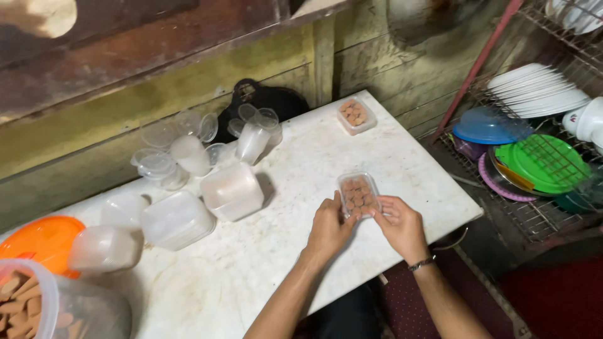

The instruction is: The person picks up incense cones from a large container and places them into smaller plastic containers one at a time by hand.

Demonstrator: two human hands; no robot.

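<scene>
A small clear plastic box filled with brown biscuits [358, 193] rests on the white table [264, 263] near its right front edge. My left hand [330, 227] grips the box's near left corner and my right hand [401, 225], with a watch on the wrist, holds its near right side. A second filled box [355, 115] lies at the far right corner of the table, apart from both hands.
Stacks of empty clear tubs [232, 191] and round lids [188, 135] crowd the left and back of the table. A large jar of biscuits [28, 301] and an orange lid [41, 240] sit at the near left. A wire dish rack with plates [534, 94] stands to the right.
</scene>
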